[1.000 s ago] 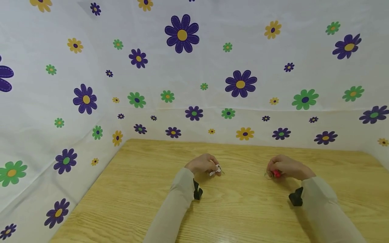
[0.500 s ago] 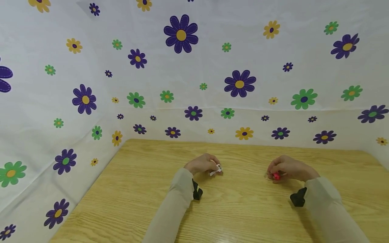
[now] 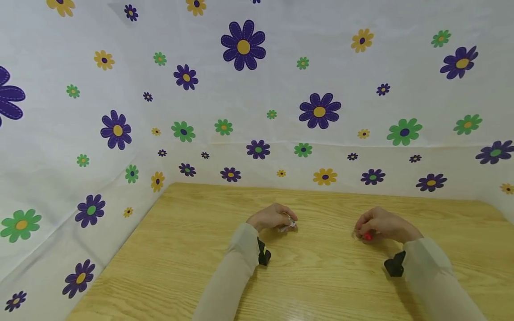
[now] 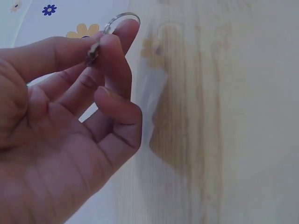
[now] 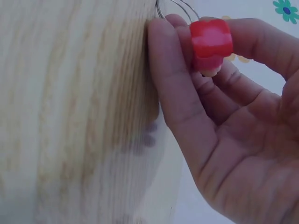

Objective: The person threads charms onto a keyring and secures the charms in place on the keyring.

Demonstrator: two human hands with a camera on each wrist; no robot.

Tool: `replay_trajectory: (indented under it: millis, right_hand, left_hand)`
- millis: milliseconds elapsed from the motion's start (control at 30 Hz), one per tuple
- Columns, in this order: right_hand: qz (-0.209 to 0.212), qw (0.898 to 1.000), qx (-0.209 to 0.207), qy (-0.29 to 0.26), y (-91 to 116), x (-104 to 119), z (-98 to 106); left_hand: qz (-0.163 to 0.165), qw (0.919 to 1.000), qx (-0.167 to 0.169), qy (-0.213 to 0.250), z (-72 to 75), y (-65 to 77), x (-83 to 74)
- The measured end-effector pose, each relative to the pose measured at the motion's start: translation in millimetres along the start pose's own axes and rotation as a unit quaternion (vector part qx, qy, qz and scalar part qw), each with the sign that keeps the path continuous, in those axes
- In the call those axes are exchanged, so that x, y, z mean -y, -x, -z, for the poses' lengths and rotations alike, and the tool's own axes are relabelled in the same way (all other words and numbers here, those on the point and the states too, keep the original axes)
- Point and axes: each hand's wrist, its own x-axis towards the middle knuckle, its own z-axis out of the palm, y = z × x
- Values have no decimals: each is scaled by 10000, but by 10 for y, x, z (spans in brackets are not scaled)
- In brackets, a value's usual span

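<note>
In the head view my left hand [image 3: 270, 217] is just above the table and holds a small white keychain [image 3: 287, 226], partly covered by the fingers. The left wrist view shows thumb and index finger pinching its metal chain [image 4: 93, 53], with a split ring [image 4: 125, 15] sticking out beyond the fingertips; the white part is not visible there. My right hand [image 3: 387, 224] grips a red and pink keychain [image 5: 211, 39] between thumb and fingers, low over the wood. Its metal ring [image 5: 182, 6] extends past the fingertips. The two keychains are apart.
Beneath both hands lies a wood-grain table [image 3: 321, 276]. White cloth [image 3: 277, 89] with purple, yellow and green flowers rises along its back and left edges. A black wrist mount [image 3: 263, 252] sits at the left cuff, another black mount [image 3: 395, 264] at the right.
The white keychain has turned within my left hand, and the fingers now cover more of it. My right hand has shifted slightly, still holding the red keychain. The head view has moved a little.
</note>
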Motion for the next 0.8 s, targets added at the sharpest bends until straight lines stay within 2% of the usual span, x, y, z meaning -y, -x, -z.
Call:
replay_trajectory:
  millis: [133, 367, 800]
  right_hand:
    - [-16, 10000, -15, -71, 14, 22, -4]
    - [147, 9990, 253, -341, 31, -21, -18]
    - [435, 9983, 178, -347, 8, 16, -105]
  left_hand:
    - [-53, 9998, -103, -158, 13, 28, -11]
    - [-174, 9997, -46, -170, 8, 34, 18]
    - [-156, 9985, -362, -378, -18, 51, 5]
